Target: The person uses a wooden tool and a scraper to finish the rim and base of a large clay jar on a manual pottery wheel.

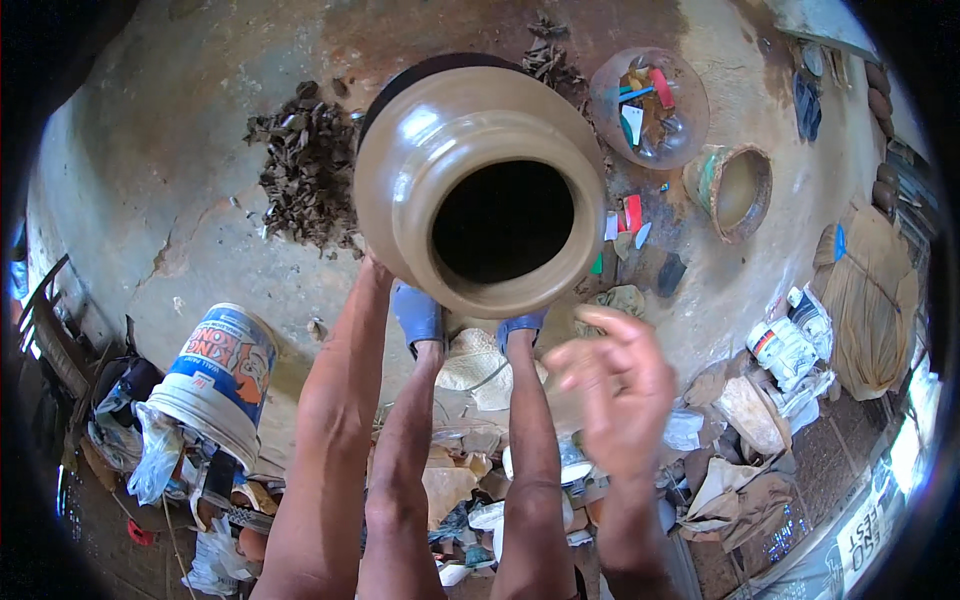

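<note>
A large wet brown clay pot, with a rounded shoulder and a wide dark mouth, stands in front of my feet, its opening tilted toward me. My left arm reaches up to the pot's left side. The left hand goes out of sight behind the pot wall, so its fingers are hidden. Just below and right of the pot's rim, my right hand is raised apart from it. Its fingers are loosely bent and spread, a little blurred, with nothing seen in them.
Dark clay scraps lie left of the pot. To the right are a basin with small coloured tools, a bowl of murky water and loose scrapers. A paint bucket stands at left. Rags and clutter surround my legs.
</note>
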`<state>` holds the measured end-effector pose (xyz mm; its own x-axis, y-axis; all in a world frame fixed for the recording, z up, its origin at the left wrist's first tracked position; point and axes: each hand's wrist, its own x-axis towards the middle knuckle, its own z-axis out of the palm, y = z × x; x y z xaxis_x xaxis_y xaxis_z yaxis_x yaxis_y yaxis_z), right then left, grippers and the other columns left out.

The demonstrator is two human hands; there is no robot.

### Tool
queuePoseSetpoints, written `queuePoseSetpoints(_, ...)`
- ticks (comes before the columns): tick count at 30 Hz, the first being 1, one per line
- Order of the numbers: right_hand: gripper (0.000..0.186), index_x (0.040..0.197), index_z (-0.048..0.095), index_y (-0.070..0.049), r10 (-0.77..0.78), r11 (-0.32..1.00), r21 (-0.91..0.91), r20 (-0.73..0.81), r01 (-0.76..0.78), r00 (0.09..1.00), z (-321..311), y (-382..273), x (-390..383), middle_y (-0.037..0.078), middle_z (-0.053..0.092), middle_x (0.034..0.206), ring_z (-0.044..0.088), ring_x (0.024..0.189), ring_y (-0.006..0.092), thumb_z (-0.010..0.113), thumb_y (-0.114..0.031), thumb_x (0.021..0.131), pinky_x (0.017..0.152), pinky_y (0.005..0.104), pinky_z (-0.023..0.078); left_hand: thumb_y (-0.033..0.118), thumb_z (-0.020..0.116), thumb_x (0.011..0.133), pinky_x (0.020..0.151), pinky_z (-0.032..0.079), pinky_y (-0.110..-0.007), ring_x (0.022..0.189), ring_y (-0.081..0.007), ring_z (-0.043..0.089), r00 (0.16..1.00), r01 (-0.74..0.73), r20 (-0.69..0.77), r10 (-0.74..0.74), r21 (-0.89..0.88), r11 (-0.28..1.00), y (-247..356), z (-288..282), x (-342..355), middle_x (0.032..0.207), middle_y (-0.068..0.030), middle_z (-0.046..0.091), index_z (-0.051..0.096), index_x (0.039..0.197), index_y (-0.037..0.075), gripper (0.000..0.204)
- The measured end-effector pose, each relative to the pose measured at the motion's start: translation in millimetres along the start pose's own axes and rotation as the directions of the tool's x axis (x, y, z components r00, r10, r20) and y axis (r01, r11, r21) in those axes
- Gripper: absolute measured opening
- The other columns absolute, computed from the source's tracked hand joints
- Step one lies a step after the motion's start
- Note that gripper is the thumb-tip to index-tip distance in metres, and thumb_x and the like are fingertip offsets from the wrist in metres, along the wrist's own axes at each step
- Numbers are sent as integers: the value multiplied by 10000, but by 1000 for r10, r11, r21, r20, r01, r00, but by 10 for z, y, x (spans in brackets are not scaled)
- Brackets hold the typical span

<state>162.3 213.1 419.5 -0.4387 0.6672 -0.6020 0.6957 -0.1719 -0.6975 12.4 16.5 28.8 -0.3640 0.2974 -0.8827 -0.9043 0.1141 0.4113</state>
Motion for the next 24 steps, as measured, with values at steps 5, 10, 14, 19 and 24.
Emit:
queuePoseSetpoints(5, 136, 953, 714, 48, -1, 992, -122, -299, -37, 954, -490, 304, 157, 114, 756, 1005, 690, 874, 124, 680, -75, 1000, 782, 271, 550, 433, 574, 1066, 827, 574, -320, 989, -164, 672, 993, -118, -16, 120, 96, 988, 394, -43, -98, 1179, -41, 699, 600, 1389, 87, 474)
queuePoseSetpoints(10, 323, 1308, 642, 18, -48, 994, -112, -285, 17, 957, -705, 727, 643, 115, 681, 1245, 648, 1033, 158, 685, -100, 1011, 888, 305, 535, 537, 592, 1032, 657, 541, -271, 854, -119, 667, 979, -98, -146, 140, 261, 960, 688, 95, -464, 1099, -18, 716, 599, 1425, 117, 576)
queuePoseSetpoints(14, 572, 1565, 462, -118, 128, 991, 48, -111, -123, 986, -607, 817, 1389, 140, 499, 1540, 588, 1269, 271, 565, -380, 1066, 1055, 397, 482, 636, 518, 1025, 775, 581, -319, 982, -173, 692, 989, -13, -151, 10, -19, 1000, 772, 337, -762, 1188, -44, 709, 603, 1399, 119, 644)
queuePoseSetpoints(19, 866, 1604, 406, -186, 226, 966, 85, 194, -246, 955, -330, 815, 2382, 178, 385, 1640, 431, 1458, 396, 363, -785, 981, 1145, 558, 374, 630, 464, 1047, 928, 578, -385, 1138, -202, 669, 998, -59, -23, 57, -87, 994, 573, 446, -842, 1277, -85, 686, 600, 1388, 96, 648)
queuePoseSetpoints(24, 1024, 1619, 372, -167, 230, 932, 138, 486, -335, 843, -84, 981, 3106, 197, 326, 1668, 356, 1502, 416, 360, -895, 899, 1196, 554, 303, 629, 479, 1043, 913, 575, -377, 1096, -198, 666, 999, -14, -42, 8, -130, 991, 355, 437, -597, 1248, -82, 689, 612, 1368, 92, 642)
